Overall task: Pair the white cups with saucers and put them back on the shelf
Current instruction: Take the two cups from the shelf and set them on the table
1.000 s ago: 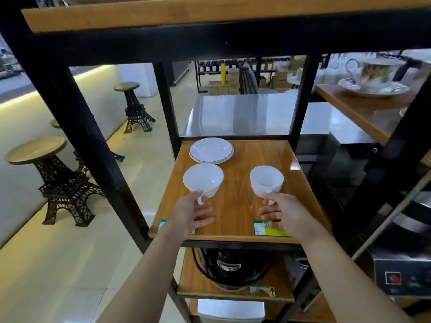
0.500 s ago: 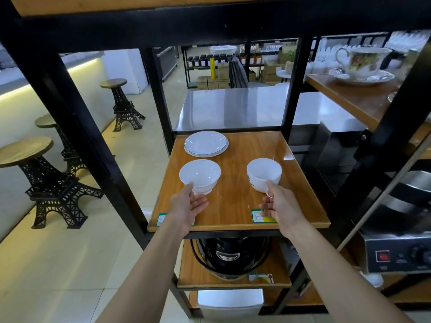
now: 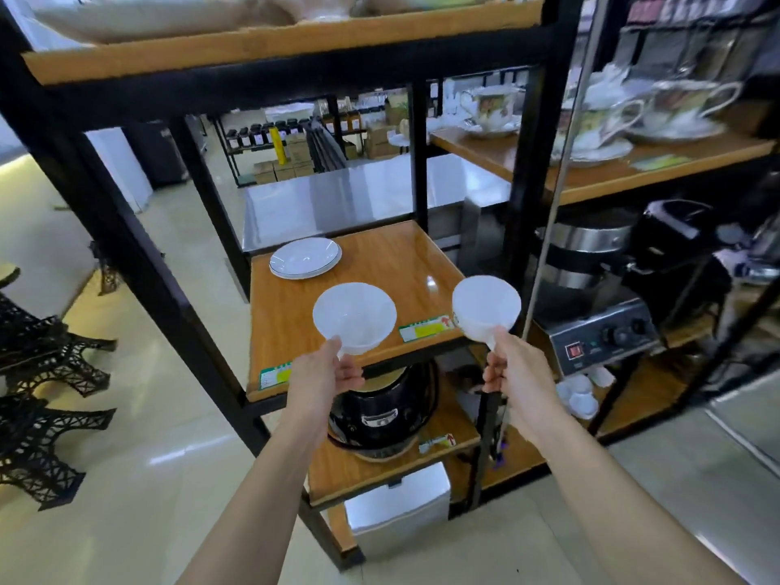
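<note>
White cups are up in the air, one in each hand. The left hand (image 3: 323,375) pinches the left cup (image 3: 353,316) by its handle. The right hand (image 3: 513,373) pinches the right cup (image 3: 485,308) likewise. Stacked saucers (image 3: 304,258) sit at the back of the wooden shelf (image 3: 380,263).

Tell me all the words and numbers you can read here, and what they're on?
None can be read.
Green and yellow shelf label: red mark, print too blurred.
Second label at the shelf's left corner: too blurred.
Label on the lower shelf: too small.
Black cooker: silver badge, unreadable.
Control box: red switch, markings too small.
</note>
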`<state>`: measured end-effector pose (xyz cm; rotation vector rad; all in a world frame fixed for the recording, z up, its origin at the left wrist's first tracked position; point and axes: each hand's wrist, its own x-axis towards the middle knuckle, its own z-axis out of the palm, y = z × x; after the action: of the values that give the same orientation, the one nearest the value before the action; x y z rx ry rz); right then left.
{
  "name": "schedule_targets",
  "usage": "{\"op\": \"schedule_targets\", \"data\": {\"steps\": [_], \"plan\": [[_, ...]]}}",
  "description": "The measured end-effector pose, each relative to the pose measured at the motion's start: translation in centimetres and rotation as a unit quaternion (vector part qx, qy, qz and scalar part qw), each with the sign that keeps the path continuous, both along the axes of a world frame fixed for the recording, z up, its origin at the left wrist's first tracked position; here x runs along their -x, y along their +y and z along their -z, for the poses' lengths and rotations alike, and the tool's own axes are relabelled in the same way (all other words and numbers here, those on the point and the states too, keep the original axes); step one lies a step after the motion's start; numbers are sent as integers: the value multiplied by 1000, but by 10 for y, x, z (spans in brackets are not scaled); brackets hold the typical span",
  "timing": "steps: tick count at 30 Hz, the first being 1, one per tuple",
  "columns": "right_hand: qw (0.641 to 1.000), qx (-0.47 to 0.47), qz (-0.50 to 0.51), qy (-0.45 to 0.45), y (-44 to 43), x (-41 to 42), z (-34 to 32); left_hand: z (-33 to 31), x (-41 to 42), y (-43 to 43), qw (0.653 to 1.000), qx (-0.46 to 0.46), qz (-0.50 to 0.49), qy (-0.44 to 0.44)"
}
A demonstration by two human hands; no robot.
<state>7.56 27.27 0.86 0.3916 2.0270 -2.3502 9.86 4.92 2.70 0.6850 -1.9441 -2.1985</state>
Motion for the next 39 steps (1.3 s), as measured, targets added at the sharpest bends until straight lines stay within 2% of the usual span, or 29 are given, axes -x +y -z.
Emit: {"op": "schedule_targets", "data": {"steps": [8,14,24,31,39], "plan": [[990,0,140,18,112,-69,-9,-6,3,117,989,-14,145,6],[957,-15,289,16,225,-141,-6,-1,-6,258,961,-9,275,-22],[874,-16,485,-15,433,-295,-4,11,-95,531,868,-52,494,-7],[819,15,573,-43,552,-384,14,28,-175,677,825,-51,563,-23],[783,27,616,-74,644,-440,51,53,-218,800,792,-6,607,-61]]}}
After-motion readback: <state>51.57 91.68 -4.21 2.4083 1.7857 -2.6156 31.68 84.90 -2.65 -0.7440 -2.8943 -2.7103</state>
